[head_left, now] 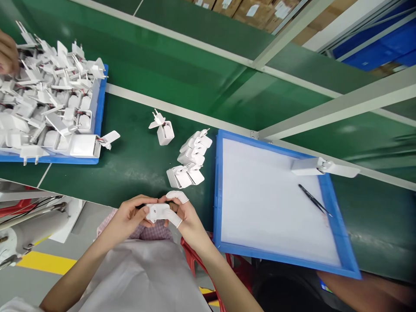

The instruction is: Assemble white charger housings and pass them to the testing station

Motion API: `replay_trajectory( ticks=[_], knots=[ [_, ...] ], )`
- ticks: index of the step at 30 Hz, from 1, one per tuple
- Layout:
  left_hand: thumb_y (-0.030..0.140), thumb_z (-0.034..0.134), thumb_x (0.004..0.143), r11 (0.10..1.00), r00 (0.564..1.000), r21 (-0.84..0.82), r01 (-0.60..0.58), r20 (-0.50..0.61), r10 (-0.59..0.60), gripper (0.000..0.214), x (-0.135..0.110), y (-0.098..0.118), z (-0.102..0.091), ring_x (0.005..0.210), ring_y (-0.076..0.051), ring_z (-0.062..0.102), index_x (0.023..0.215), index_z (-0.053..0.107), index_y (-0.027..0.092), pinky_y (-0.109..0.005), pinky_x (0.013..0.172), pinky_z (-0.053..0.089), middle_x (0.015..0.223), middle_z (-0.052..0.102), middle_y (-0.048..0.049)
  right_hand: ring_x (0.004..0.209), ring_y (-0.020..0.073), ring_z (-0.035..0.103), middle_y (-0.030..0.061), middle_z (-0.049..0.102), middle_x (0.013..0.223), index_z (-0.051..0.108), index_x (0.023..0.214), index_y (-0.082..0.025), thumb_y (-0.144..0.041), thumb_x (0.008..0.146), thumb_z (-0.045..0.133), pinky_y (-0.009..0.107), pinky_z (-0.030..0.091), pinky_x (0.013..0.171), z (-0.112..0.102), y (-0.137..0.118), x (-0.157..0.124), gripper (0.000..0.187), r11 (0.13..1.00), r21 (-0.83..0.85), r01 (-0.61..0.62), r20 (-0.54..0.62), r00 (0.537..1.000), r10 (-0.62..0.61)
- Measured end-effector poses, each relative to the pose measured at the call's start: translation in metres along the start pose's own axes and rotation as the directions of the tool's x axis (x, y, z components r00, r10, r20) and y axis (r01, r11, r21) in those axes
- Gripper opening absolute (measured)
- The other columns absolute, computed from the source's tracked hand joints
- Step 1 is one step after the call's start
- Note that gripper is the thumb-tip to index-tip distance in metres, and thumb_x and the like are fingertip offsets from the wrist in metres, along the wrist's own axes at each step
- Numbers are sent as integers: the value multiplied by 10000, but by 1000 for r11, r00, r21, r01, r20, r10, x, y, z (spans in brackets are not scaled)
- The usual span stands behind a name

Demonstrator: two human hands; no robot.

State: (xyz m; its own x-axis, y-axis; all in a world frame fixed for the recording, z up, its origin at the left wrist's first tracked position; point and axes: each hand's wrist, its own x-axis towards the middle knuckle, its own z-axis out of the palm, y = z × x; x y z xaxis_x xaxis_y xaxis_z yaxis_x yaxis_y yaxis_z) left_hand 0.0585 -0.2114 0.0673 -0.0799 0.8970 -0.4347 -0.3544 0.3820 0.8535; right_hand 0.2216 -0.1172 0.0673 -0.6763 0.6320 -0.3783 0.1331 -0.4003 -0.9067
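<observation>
Both of my hands hold one white charger housing (156, 212) close to my body at the front edge of the green belt (136, 160). My left hand (128, 215) is closed on its left side. My right hand (182, 212), with white finger cots on two fingers, pinches its right side. Just beyond my hands stands a row of several white housings (191, 159). A single open housing (164, 128) with its plug lid up sits farther back.
A blue tray (99, 112) heaped with several white housings and plug parts sits at the left, with another person's hand (7, 53) at its far corner. A blue-rimmed white tray (341, 236) at the right holds black tweezers (314, 200). Grey frame bars (338, 104) cross above.
</observation>
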Motion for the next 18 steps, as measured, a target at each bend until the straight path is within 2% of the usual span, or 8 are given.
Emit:
replay_trajectory(
  ticks=[2,5,9,12,15,18],
  knots=[
    [485,549,905,999,999,30,-15,-38,16,360,-2,-1,3,858,-208,676,1089,683,207,-365,747,634,1177,606,-103,748,165,563,54,578,1001,482,1041,-241,-292,878,554,256,507,547,3,1,-4,185,982,-176,71,-25,997,-77],
    [503,530,908,999,996,54,-4,-83,9,380,-4,-3,6,754,-191,693,1094,646,194,-352,718,634,1114,651,-102,808,172,588,55,603,992,497,966,-227,-229,921,475,259,505,608,6,-1,-7,49,895,-412,168,-14,981,-191],
    [542,612,839,1000,994,-13,-25,-111,24,409,-2,-5,6,657,-187,696,1028,529,189,-357,648,633,1160,650,-123,818,168,593,52,603,992,485,916,-217,-203,953,408,278,496,673,6,-2,-7,87,759,-574,306,59,941,-334],
    [557,628,821,999,991,-23,-38,-126,35,434,-1,-7,5,622,-163,692,1021,457,212,-345,640,632,1217,626,-125,794,168,595,61,586,996,472,951,-214,-206,969,371,303,498,711,6,1,-7,103,631,-672,389,131,900,-416],
    [554,605,838,999,992,21,-33,-122,36,430,-3,-6,4,642,-149,696,1055,458,212,-328,660,629,1217,618,-113,863,191,623,72,606,1016,479,1002,-212,-176,975,373,316,507,728,5,6,-8,116,492,-748,446,174,847,-502],
    [544,598,846,997,994,62,-41,-99,47,423,-5,-2,3,681,-166,709,1072,499,200,-322,665,624,1159,632,-94,912,236,621,106,632,1080,522,1068,-204,-188,995,405,351,517,710,4,10,-11,139,291,-842,454,210,774,-597]
  ],
)
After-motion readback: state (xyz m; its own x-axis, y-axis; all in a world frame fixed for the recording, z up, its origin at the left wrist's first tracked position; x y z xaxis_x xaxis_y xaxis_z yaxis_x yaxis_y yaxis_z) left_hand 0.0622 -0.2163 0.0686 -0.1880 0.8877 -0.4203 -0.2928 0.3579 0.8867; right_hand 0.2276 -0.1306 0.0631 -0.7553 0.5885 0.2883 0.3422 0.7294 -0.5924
